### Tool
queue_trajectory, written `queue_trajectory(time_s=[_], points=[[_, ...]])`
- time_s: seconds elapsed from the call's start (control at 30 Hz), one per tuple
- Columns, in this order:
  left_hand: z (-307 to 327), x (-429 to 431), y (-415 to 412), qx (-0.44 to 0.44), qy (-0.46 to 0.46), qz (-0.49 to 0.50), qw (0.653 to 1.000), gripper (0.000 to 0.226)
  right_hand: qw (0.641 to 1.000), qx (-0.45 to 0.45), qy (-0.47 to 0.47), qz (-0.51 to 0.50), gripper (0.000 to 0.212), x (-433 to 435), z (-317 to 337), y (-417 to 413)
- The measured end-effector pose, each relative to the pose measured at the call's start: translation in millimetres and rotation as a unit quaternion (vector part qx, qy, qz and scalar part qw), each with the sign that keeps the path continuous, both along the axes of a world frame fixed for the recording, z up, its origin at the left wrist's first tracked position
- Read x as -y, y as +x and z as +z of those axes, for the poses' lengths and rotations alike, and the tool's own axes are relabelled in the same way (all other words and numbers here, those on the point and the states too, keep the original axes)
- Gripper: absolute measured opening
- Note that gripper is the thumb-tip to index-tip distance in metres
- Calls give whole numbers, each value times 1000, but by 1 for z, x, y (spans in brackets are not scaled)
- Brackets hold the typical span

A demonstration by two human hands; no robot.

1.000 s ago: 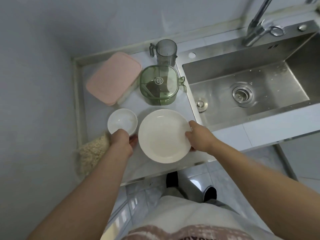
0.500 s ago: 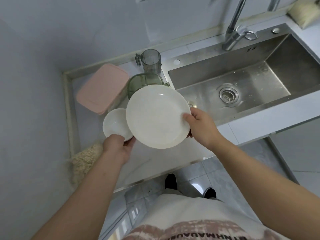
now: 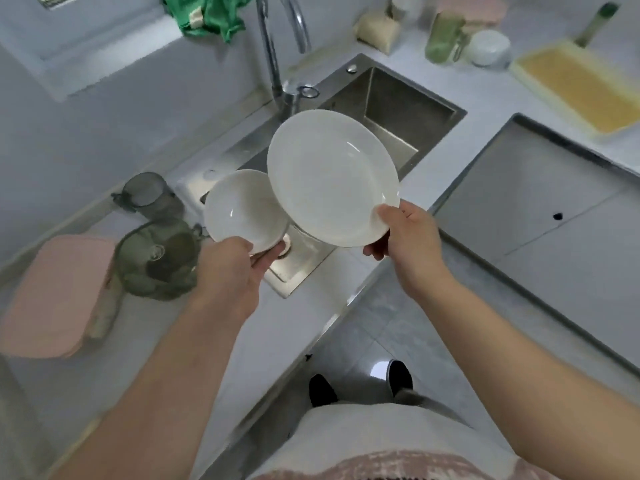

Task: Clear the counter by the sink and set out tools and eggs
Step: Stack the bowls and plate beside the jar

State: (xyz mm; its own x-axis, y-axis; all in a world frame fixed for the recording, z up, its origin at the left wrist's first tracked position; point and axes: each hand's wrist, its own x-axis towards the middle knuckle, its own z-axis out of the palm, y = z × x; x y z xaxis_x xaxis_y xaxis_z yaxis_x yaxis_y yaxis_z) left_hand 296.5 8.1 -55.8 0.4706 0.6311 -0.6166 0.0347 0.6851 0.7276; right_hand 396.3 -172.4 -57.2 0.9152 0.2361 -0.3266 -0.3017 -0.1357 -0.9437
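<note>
As both hang over one sink (image 3: 398, 109), left fingers (image 3: 267, 259) grip one bowl (image 3: 242, 209); right fingers (image 3: 388, 213) pinch one plate (image 3: 329, 174).

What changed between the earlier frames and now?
The left hand lifted the small bowl and the right hand the plate off the counter, carrying them right, over the sink. Both grips held throughout. The pink box, green container and grey jug stayed put.
</note>
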Motion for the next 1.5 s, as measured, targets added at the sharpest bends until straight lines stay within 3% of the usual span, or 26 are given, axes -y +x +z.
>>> queue_trajectory(time_s=[0.13, 0.23, 0.53, 0.8, 0.97, 1.17, 1.5], points=[[9, 52, 54, -9, 15, -149, 989, 35, 987, -6, 6, -158, 19, 78, 2, 12], [29, 108, 87, 11, 0, -211, 977, 20, 962, -8, 25, -272, 18, 138, 3, 11], [68, 279, 129, 65, 46, -413, 907, 43, 858, -4, 99, -504, 19, 312, 2, -7], [102, 480, 140, 110, 41, -516, 848, 28, 798, 30, 126, -589, 22, 509, 18, -36], [101, 587, 144, 92, 29, -556, 825, 27, 772, 44, 107, -625, 23, 608, 25, -53], [93, 693, 153, 72, 40, -615, 784, 40, 731, 43, 99, -674, 24, 693, 21, -74], [64, 863, 218, 55, 39, -666, 743, 27, 679, 9, 57, -732, 24, 831, -3, -50]])
